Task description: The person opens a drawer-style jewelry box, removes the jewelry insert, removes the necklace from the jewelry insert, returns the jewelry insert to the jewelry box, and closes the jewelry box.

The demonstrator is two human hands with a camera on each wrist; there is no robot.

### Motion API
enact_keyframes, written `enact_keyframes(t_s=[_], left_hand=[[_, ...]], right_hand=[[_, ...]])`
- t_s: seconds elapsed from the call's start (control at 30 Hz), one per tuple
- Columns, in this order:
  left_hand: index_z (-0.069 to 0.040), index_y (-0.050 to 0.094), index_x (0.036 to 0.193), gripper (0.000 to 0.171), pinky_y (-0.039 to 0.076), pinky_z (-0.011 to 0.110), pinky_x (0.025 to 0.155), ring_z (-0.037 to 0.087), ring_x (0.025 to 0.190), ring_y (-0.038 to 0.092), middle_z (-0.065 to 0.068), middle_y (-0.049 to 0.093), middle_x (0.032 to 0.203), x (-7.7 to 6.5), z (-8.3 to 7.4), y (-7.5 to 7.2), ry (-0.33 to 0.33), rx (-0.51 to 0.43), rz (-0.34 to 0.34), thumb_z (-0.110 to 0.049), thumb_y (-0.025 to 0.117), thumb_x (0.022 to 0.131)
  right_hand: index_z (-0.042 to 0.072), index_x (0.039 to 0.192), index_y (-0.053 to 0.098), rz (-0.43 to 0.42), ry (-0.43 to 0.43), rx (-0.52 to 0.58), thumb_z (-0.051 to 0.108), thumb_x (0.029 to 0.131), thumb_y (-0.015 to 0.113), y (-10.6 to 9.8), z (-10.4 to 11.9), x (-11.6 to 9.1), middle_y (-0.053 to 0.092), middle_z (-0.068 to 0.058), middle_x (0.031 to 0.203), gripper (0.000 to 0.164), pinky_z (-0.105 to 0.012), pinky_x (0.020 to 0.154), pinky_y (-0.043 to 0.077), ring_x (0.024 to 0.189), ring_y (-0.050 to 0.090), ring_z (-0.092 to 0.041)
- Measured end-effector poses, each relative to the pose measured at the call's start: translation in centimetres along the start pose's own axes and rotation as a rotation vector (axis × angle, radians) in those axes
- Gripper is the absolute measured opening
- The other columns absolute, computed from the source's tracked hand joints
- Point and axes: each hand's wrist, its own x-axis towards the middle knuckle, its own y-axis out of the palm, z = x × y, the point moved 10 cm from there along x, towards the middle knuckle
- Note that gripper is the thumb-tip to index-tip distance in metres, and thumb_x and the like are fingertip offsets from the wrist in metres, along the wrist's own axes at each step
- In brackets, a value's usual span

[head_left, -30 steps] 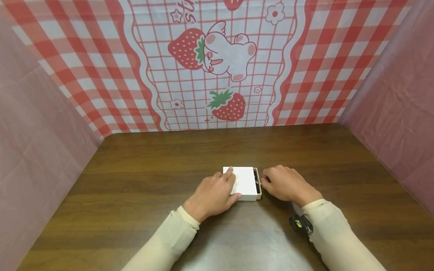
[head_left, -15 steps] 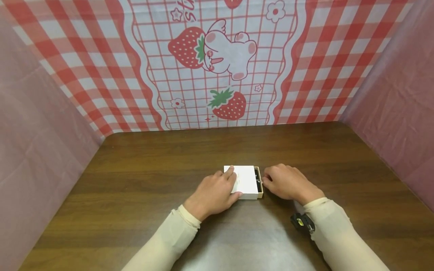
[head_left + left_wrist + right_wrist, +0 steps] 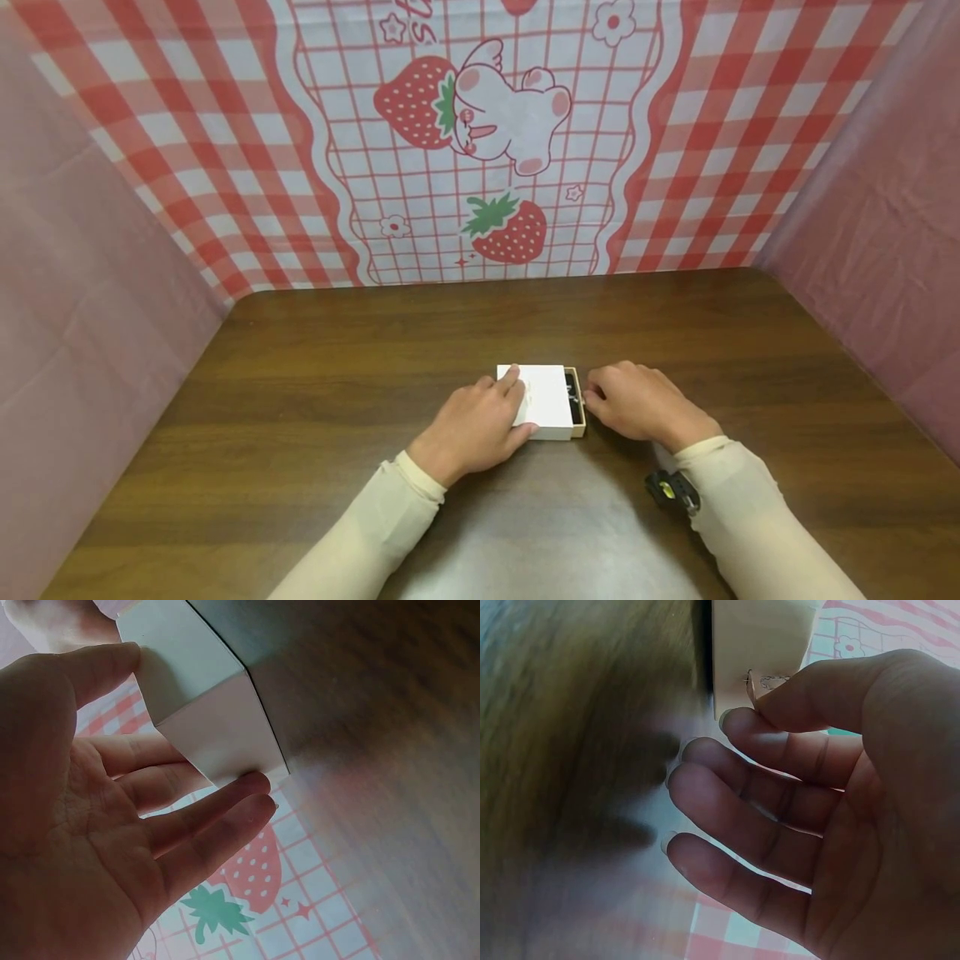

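Observation:
A flat white drawer box (image 3: 546, 400) lies on the table, its tray (image 3: 578, 432) slid a little way out of the right side of the sleeve. Inside the tray's exposed strip is a black lining with small silvery bits on it. My left hand (image 3: 472, 425) holds the sleeve from the left, thumb on the near side wall and fingers reaching over to the left and far sides. At the tray's front, my right hand (image 3: 637, 403) pinches a small pull tab (image 3: 751, 688) between thumb and index finger; its other fingers hang loosely curled below, as the right wrist view shows.
The brown wooden table (image 3: 360, 350) extends all around the box. A red-and-white strawberry-print cloth (image 3: 480, 150) hangs behind it, with pink cloths (image 3: 885, 183) on both sides. A dark strapped device (image 3: 671, 490) sits at my right wrist.
The tray has come slightly farther out of the sleeve to the right, with my right hand moving along with it. My left hand keeps its hold on the sleeve.

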Motion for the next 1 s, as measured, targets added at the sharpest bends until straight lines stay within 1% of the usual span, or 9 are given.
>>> enact_keyframes(t_s=[0.13,0.53,0.77,1.0], left_hand=[[-0.004,0.063,0.125,0.053,0.057,0.039,0.077,0.028,0.105,0.065,0.016,0.057,0.140,0.02,-0.01,0.01,0.002,0.002,0.002,-0.048,0.060,0.097],[-0.004,0.063,0.125,0.052,0.056,0.040,0.077,0.028,0.104,0.065,0.016,0.057,0.141,0.09,0.02,-0.10,0.005,0.007,0.007,-0.049,0.059,0.098],[-0.004,0.063,0.126,0.052,0.056,0.039,0.076,0.028,0.103,0.065,0.015,0.056,0.142,-0.05,0.00,0.01,0.000,-0.011,0.022,-0.048,0.059,0.098],[-0.004,0.063,0.125,0.051,0.056,0.039,0.076,0.028,0.103,0.065,0.015,0.056,0.142,-0.14,0.05,-0.06,0.002,-0.005,0.012,-0.048,0.059,0.098]], right_hand=[[0.018,0.069,0.055,0.011,0.013,0.003,0.022,0.094,0.063,0.05,-0.15,0.01,0.047,0.003,0.062,0.026,-0.033,0.054,0.037,0.058,0.046,-0.014],[0.019,0.069,0.056,0.000,0.005,-0.002,0.021,0.093,0.062,-0.08,-0.13,0.00,0.048,0.003,0.063,0.025,-0.034,0.055,0.037,0.059,0.046,-0.014],[0.019,0.069,0.055,0.005,0.010,-0.004,0.022,0.093,0.062,-0.01,-0.22,-0.13,0.048,0.003,0.062,0.026,-0.034,0.056,0.038,0.059,0.046,-0.015],[0.019,0.068,0.055,0.001,0.013,-0.011,0.022,0.093,0.063,0.07,-0.24,-0.11,0.048,0.003,0.062,0.027,-0.034,0.055,0.038,0.059,0.046,-0.014]])
